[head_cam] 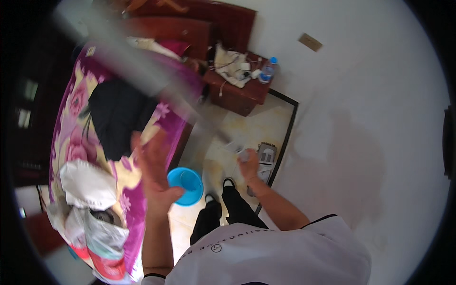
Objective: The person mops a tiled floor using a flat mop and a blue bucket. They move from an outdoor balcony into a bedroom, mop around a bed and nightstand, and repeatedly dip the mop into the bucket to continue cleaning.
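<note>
My right hand (248, 165) grips the whitish end of a long pale pole-like object (142, 67). From there it slants up toward the upper left of the view, looking wider and badly blurred, so its exact kind cannot be told. My left hand (156, 171) is raised, thumb spread from the fingers, with nothing seen in it; its fingers are blurred. Beyond that hand lies a dark folded cloth or garment (119, 115) on a bed with a floral purple and cream cover (76, 103). A blue plastic bucket (196, 194) stands on the floor between bed and feet.
A reddish wooden nightstand (228, 99) holds a cloth, cables and a plastic water bottle (266, 73). White and clear plastic bags (89, 183) crowd the bed's near end. A grey printed box or package (266, 156) lies by the white wall (338, 89), which closes off the right side.
</note>
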Tool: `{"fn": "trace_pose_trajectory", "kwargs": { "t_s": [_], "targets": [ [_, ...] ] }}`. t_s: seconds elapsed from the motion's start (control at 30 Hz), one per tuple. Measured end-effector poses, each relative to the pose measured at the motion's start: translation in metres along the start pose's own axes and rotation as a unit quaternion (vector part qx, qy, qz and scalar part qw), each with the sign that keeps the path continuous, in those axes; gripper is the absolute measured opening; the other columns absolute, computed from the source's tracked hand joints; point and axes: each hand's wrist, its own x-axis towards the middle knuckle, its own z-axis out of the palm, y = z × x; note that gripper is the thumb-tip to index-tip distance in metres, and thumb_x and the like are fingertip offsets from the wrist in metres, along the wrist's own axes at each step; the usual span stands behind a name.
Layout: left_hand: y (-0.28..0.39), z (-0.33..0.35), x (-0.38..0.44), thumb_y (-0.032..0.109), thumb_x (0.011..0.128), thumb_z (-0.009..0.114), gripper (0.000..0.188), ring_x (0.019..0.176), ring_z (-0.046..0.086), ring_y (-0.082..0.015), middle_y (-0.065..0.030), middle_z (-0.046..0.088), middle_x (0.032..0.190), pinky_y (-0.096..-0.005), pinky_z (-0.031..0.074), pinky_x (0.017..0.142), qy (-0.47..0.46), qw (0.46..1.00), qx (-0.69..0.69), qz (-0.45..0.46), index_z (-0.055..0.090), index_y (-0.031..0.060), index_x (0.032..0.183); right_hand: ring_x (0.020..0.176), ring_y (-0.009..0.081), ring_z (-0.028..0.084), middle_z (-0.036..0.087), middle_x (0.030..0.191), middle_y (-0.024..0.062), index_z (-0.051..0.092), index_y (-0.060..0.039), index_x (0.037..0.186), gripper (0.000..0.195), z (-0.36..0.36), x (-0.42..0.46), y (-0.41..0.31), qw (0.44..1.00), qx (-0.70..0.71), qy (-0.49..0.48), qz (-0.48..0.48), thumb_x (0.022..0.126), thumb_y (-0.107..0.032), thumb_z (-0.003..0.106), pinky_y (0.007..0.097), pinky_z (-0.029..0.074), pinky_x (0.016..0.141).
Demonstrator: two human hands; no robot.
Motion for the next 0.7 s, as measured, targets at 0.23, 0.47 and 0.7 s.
{"fn": "trace_pose_trajectory", "kwargs": {
  "t_s": [0.23, 0.47, 0.7],
  "targets": [
    [0.099, 0.019, 0.039, 0.026, 0.081, 0.063, 0.028, 0.059, 0.043, -0.0131, -0.0037, 0.046, 0.071, -0.0273, 0.032, 0.054, -0.096, 0.974, -0.205, 0.001, 0.040, 0.0094, 0.083, 0.083, 0.0350, 0.052, 0.053, 0.085, 0.0135, 0.052, -0.0058, 0.087, 0.032, -0.036, -0.040, -0.047, 0.995, 0.049, -0.071, -0.059, 0.059, -0.002, 0.069, 0.0415, 0.042, 0.073],
    [0.141, -0.023, 0.032, 0.012, 0.076, 0.064, 0.029, 0.050, 0.036, -0.0117, -0.0021, 0.038, 0.059, -0.0260, 0.031, 0.056, -0.098, 0.975, -0.175, 0.099, 0.036, 0.0106, 0.078, 0.080, 0.0339, 0.052, 0.052, 0.081, 0.0116, 0.050, -0.0075, 0.083, 0.032, -0.038, -0.033, -0.098, 0.990, 0.056, -0.053, -0.121, 0.056, 0.003, 0.064, 0.0407, 0.042, 0.070],
    [0.137, -0.018, 0.033, 0.020, 0.069, 0.073, 0.040, 0.059, 0.040, -0.0163, -0.0048, 0.038, 0.067, -0.0288, 0.034, 0.066, -0.085, 0.992, -0.083, 0.042, 0.036, 0.0099, 0.080, 0.087, 0.0359, 0.051, 0.052, 0.085, 0.0128, 0.051, -0.0082, 0.086, 0.036, -0.036, 0.059, -0.075, 0.982, 0.039, -0.052, -0.179, 0.054, 0.003, 0.064, 0.0423, 0.042, 0.074]
  ]
}}
